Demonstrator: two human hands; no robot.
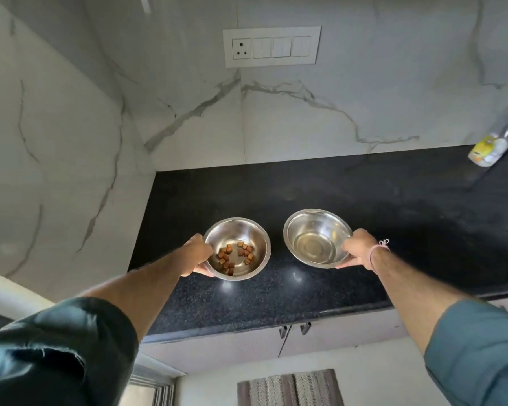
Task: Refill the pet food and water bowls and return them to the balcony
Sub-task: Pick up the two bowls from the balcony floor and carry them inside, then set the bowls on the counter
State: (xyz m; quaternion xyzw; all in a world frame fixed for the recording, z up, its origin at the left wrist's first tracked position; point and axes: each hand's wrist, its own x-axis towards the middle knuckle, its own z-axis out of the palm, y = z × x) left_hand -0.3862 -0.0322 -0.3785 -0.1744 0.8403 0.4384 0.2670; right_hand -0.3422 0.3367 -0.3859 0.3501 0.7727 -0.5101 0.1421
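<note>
Two steel bowls are over the black granite counter. The food bowl on the left has several brown kibble pieces at its bottom. My left hand grips its left rim, thumb on top and fingers underneath. The water bowl on the right holds a little clear water. My right hand grips its right rim the same way. I cannot tell whether the bowls touch the counter or hang just above it.
A bottle with a yellow label stands at the counter's far right. A white marble wall with a switch panel rises behind, and another wall closes the left side. Cabinet doors with handles are below the counter. A striped mat lies on the floor.
</note>
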